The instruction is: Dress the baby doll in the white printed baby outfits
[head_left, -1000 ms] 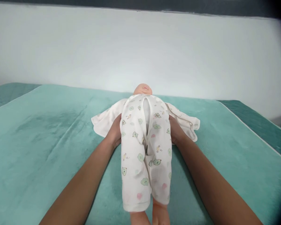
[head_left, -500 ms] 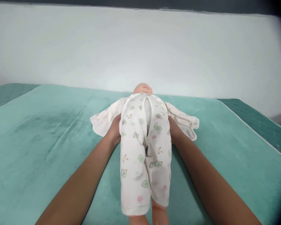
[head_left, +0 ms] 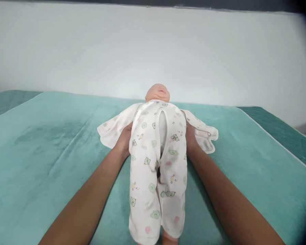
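A baby doll (head_left: 156, 92) lies on its back on a teal bed cover, head away from me and feet toward me. It wears white printed split-crotch pants (head_left: 145, 163), and a white printed baby shirt (head_left: 118, 124) spreads out to both sides at its shoulders. My left hand (head_left: 124, 139) clasps the doll's left-hand side in view, beside the waist. On the other side my right hand (head_left: 191, 139) clasps it at the same height. The doll's body hides the fingers of both hands. The shirt's right part (head_left: 201, 131) lies with its inner side partly showing.
The teal cover (head_left: 61, 163) stretches around the doll, with faint creases at left. Darker quilted bedding (head_left: 283, 136) shows beyond its white-edged border. A white wall (head_left: 153, 47) rises behind the bed.
The doll has shifted slightly: its head shows more and sits higher, and its legs are lower in view, with less of the feet end showing. Both hands stay at its sides.
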Available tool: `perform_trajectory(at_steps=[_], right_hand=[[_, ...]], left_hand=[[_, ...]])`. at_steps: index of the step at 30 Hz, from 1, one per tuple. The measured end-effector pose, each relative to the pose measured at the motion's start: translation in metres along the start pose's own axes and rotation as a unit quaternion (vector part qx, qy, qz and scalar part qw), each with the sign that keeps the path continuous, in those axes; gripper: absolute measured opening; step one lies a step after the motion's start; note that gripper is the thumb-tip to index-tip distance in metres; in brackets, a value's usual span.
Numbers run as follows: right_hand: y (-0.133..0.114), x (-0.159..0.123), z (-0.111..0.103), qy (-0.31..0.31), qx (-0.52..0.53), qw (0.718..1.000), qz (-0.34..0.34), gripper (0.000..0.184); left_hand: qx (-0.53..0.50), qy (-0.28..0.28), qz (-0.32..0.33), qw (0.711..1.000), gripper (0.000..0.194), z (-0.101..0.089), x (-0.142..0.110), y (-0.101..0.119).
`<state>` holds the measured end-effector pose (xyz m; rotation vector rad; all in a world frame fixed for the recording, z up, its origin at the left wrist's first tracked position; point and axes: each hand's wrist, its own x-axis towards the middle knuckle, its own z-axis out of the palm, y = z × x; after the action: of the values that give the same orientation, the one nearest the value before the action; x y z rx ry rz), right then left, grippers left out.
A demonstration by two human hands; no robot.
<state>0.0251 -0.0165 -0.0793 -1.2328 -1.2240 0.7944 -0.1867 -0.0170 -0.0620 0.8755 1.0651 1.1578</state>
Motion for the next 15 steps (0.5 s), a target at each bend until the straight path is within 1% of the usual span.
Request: perform_trajectory(at_steps=[2,4,9,11,15], right_hand=[[-0.001,-0.001,-0.002,-0.01,-0.019,1.0,0.001,0.018],[-0.002,-0.001,-0.004,-0.021,-0.029,0.999,0.003,0.016],[0.004,0.002,-0.007,-0.033,-0.055,0.998,-0.003,0.011],[0.008,0.004,-0.007,-0.037,-0.071,0.997,-0.003,0.012],[0.011,0.003,-0.008,-0.04,-0.08,0.996,0.005,0.015]], left_hand=[[-0.005,0.002,-0.003,1.0,0.017,0.001,0.0,0.0],[-0.003,-0.003,0.001,1.0,0.018,0.001,0.0,-0.001],[0.021,-0.025,0.043,0.999,0.027,-0.001,0.003,-0.005],[0.026,-0.029,0.052,0.998,0.028,-0.001,0.004,-0.006],[0.027,-0.03,0.04,0.998,0.03,-0.001,0.006,-0.007]])
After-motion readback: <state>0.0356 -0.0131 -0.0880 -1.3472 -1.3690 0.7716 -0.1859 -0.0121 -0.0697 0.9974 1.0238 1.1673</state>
